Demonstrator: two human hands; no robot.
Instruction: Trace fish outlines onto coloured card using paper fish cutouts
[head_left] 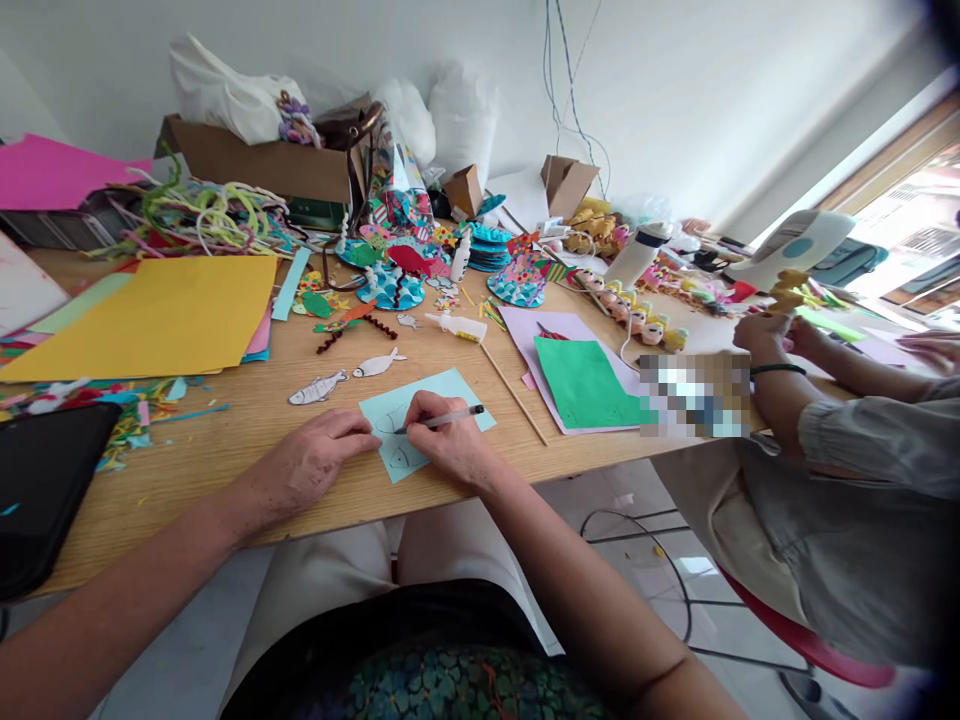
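Note:
A light blue sheet of paper (472,398) lies near the table's front edge, with fish outlines (400,457) drawn on it. My right hand (446,440) rests over the sheet, its fingers closed around a pen (459,414) whose tip is at the upper outline. Flat on the table, my left hand (319,460) has its fingers stretched out, the fingertips at the sheet's left edge. Just beyond it lie two paper fish cutouts, a striped one (319,388) and a plain white one (379,363).
A wooden stick (514,390) and a glue bottle (456,327) lie beyond the sheet. Green paper (589,385) sits to the right, yellow paper (150,315) to the left. A black tablet-like device (52,480) is at the left edge. Another person's hands (776,335) work at the right.

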